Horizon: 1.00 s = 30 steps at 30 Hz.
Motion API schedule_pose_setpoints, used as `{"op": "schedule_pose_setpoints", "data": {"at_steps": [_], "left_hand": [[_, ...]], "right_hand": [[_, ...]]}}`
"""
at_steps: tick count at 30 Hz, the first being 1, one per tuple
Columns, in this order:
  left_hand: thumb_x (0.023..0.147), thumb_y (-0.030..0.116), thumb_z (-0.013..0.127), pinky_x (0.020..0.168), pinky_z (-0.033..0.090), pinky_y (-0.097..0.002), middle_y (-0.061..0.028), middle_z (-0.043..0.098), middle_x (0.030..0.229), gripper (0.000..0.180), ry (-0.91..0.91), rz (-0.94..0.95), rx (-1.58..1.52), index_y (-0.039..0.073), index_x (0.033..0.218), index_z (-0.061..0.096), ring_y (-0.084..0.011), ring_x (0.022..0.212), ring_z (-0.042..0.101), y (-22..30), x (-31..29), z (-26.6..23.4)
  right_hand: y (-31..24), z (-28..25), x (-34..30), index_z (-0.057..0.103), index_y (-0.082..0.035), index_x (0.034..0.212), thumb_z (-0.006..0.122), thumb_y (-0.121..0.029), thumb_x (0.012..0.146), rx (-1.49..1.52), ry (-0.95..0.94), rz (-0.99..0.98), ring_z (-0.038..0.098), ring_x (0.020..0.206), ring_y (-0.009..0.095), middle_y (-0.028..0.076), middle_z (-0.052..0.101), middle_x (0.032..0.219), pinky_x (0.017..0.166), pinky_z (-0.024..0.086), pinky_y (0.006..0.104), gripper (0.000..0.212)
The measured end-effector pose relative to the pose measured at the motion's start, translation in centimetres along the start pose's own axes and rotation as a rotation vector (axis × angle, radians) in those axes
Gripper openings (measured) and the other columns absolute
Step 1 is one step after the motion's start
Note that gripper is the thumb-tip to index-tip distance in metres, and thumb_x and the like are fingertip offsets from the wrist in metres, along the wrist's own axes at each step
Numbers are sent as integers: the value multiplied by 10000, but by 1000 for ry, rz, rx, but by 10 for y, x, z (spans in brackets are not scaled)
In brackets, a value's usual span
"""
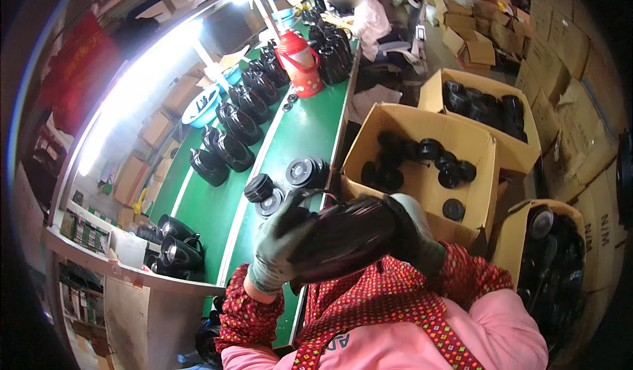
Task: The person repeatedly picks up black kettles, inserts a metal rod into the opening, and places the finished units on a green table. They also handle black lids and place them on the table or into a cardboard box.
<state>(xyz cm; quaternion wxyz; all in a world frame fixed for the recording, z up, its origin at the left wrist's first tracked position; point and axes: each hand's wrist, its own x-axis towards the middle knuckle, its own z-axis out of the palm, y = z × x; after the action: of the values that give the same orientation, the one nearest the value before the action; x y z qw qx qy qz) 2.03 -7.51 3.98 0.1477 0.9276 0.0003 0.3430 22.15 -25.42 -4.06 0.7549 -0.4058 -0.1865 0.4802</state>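
A glossy black jug (349, 235) lies sideways in front of my chest, held between both gloved hands. My left hand (277, 248) is closed around its left end, with the fingers over the top. At the other end my right hand (417, 231) grips the jug, its fingers partly hidden behind the dark body. Just beyond my left hand, round black discs (260, 189) and a stack of grey-black discs (302, 171) rest on the green table (290, 139). Several similar black jugs (239, 123) stand in a row farther up.
A red flask (300, 63) stands on the table beyond the discs. To my right are open cartons (484, 179) with round black parts; another carton (580, 218) holds dark pieces. Blue basins (202, 108) sit left of the jugs. A person (370, 21) works at the far end.
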Motion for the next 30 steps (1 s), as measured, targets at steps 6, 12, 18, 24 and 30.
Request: {"op": "schedule_pose_setpoints", "data": {"at_steps": [6,12,18,24,30], "left_hand": [[852,75,758,936,588,-374,-179,717,1256,343,237,-930,-905,-37,1173,714,-280,1051,738,-30,-65,18],[902,197,705,959,578,-379,-162,722,1245,392,180,-1082,-1492,-37,1216,688,-260,1085,720,-25,-86,105],[951,319,653,983,569,-384,-145,727,1233,470,222,-1074,-1431,-36,1259,661,-239,1119,703,-31,-80,116],[1001,440,601,1006,560,-390,-128,732,1221,565,361,-1071,-1384,-36,1303,635,-218,1152,685,-34,-84,91],[911,160,763,1090,482,-390,-206,685,1327,636,-267,-901,-768,1,1477,520,-268,1252,647,-43,-142,152]], "right_hand": [[3,0,4,485,-48,1504,651,-580,966,-170,-265,-228,477,1349,326,190,481,1486,1098,432,456,775],[-50,-4,21,404,-143,1600,911,-650,597,-1174,-758,-982,231,1503,605,362,186,1651,1187,269,686,1233],[-43,1,28,485,-119,1541,882,-513,706,-990,-610,-1041,380,1440,532,310,358,1595,1162,358,606,1005],[12,-19,28,543,-19,1482,656,-508,986,-425,-32,-405,531,1347,298,169,590,1432,1158,386,424,706],[-12,-86,92,519,-8,1513,564,-402,1062,-300,-282,9,597,1307,218,112,627,1415,1168,438,362,600]]}}
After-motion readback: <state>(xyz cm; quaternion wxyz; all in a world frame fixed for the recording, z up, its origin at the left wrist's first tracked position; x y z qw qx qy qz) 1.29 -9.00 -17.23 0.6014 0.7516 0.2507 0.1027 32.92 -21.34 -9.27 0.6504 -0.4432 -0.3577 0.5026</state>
